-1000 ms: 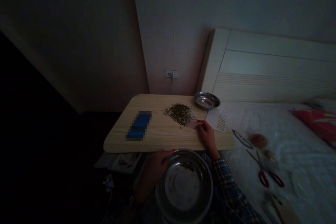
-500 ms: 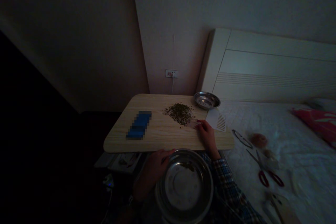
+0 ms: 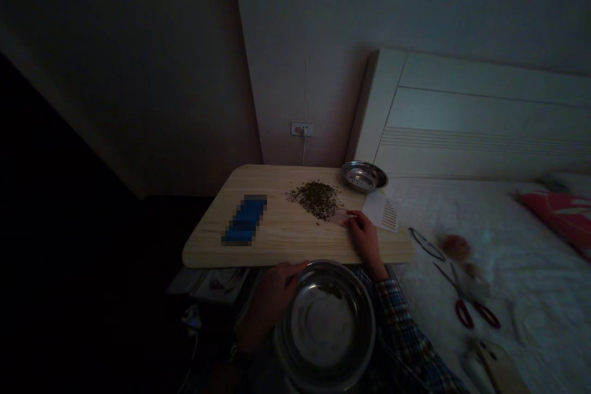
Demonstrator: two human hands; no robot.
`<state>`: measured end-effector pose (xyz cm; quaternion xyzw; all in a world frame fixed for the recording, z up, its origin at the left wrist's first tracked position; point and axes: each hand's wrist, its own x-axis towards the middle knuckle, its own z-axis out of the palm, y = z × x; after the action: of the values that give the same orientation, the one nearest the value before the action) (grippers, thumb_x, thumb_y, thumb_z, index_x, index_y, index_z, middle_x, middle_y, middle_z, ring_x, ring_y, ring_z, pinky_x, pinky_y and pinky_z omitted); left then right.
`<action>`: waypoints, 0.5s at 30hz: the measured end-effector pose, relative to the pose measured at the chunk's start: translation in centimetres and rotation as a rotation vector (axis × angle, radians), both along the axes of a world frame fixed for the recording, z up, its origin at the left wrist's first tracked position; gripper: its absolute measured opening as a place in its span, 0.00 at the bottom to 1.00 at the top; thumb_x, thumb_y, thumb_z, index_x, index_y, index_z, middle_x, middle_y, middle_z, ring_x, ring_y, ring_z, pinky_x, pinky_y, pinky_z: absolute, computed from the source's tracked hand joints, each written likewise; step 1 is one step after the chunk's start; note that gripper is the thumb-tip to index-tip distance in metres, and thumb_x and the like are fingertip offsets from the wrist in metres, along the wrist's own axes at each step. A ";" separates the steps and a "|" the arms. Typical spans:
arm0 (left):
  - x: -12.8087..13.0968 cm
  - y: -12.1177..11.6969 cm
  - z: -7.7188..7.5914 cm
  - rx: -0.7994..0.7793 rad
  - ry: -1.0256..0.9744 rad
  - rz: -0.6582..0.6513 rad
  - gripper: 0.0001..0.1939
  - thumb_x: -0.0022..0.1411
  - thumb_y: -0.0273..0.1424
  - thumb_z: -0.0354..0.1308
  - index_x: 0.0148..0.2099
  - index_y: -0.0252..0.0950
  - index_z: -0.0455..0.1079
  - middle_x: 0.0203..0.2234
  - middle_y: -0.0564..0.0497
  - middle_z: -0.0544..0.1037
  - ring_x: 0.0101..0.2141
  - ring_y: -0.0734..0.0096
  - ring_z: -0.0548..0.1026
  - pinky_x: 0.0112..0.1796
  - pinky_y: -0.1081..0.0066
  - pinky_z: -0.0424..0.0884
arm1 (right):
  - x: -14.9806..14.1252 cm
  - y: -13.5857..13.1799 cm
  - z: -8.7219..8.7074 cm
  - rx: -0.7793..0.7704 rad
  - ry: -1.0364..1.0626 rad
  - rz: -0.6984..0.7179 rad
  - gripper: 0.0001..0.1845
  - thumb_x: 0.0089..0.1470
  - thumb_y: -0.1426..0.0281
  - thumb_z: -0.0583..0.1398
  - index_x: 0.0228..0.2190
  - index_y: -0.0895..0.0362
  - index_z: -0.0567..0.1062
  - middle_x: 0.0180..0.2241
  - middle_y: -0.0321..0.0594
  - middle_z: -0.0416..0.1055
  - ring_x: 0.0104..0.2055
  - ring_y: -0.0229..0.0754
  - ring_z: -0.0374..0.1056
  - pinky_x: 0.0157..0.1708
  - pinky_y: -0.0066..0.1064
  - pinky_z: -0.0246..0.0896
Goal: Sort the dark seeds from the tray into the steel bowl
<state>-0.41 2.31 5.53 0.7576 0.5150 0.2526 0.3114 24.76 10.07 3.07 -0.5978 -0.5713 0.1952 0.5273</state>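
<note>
Right of the wooden table [image 3: 277,246], see a white bed [image 3: 498,197]. Just off the table's near edge, find a large metal bowl [image 3: 323,338] with a few greenish bits [image 3: 331,290] inside; at its far right corner, a smaller metal bowl [image 3: 364,181]. To work well, hold the thin clear piece [image 3: 340,217] low against the tabletop, gather shallow portions from the greenish heap [image 3: 316,197], and avoid flicking strays. Best steady the large bowl close to the table's near edge.

Over the table's right half, find the right hand [image 3: 363,235] with fingers pinched narrow on the clear piece's right end; look for the heap at its other end, just beyond the fingertips. By the table's near edge, see the left hand [image 3: 270,297] at the large bowl's rim; cannot tell how tightly closed.
</note>
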 end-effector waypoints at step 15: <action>-0.1 0.0 -0.2 0.009 -0.047 -0.012 0.19 0.58 0.26 0.47 0.50 0.44 0.69 0.39 0.51 0.78 0.39 0.69 0.74 0.42 0.74 0.65 | 0.1 -0.1 0.0 0.024 0.032 0.029 0.17 0.51 0.66 0.51 0.42 0.57 0.71 0.30 0.39 0.74 0.32 0.42 0.68 0.34 0.31 0.59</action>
<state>-0.48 2.28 5.31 0.7560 0.5016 0.2709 0.3216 24.83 9.94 3.07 -0.5800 -0.5737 0.2052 0.5407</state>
